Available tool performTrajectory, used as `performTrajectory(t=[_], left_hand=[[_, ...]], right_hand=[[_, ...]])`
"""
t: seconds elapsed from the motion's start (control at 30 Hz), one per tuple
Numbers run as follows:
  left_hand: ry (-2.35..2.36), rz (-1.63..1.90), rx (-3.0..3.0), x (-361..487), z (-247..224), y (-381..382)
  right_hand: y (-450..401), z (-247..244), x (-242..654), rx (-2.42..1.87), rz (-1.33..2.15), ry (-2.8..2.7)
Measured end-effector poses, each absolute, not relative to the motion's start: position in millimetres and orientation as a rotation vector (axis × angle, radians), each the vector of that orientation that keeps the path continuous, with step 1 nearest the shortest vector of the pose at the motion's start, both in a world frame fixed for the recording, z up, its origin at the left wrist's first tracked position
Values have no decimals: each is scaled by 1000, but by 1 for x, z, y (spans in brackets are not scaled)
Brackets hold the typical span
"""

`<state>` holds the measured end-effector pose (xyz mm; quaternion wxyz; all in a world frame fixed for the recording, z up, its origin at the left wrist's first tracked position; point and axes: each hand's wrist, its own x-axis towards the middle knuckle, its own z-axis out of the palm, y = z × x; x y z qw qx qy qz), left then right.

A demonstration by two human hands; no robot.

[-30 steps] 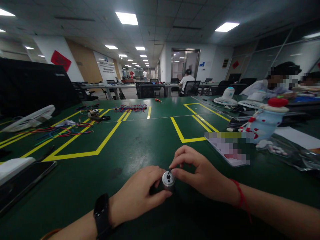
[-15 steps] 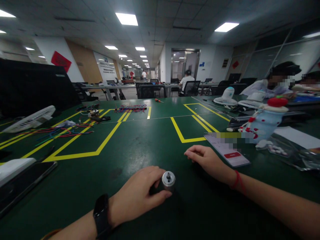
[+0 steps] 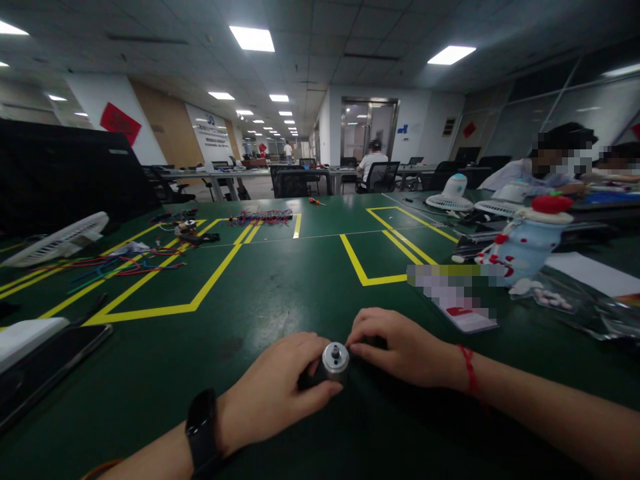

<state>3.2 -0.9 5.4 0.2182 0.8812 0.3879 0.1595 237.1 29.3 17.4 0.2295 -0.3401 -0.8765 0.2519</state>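
A small metal motor (image 3: 336, 363), a silver cylinder with a short shaft in the middle of its top face, stands upright at the near centre of the green table. My left hand (image 3: 280, 377) grips it from the left, thumb on the near side and fingers around the far side. At the motor's right edge is my right hand (image 3: 395, 343), thumb and fingertips drawn together in a pinch. Whatever those fingertips hold, if anything, is too small to make out, and I cannot tell if they touch the motor.
Yellow tape (image 3: 150, 312) marks the green table (image 3: 280, 280). Loose wires (image 3: 135, 260) and a phone (image 3: 55, 373) lie left. A screwdriver (image 3: 317, 201) rests far off. To the right are a card (image 3: 463, 313), a blue bottle (image 3: 535, 247), fans (image 3: 450, 197) and a seated person (image 3: 530, 167).
My right hand has moved left and nearer, from beside the card to the motor's right edge. The left hand and the motor stay in place.
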Motion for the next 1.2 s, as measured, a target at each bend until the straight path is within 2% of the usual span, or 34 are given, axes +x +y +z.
performTrajectory(t=[0.27,0.4,0.7,0.83,1.0,1.2], left_hand=[[1046,461,2433,2,3,-1],[1057,461,2440,3,4,-1],[1087,433,2439,1,4,-2],[1083,421,2431,1,5,-2],[1062,438,2432,1,6,-1],[1071,425,2427,1,8,-2]], right_hand=[[11,29,215,-740,748,-2233],[16,28,228,-814,729,-2114],[17,6,252,-862,636,-2574],[24,10,255,-873,787,-2386],[43,10,262,-1193,845,-2037],[44,6,259,-1175,774,-2233]])
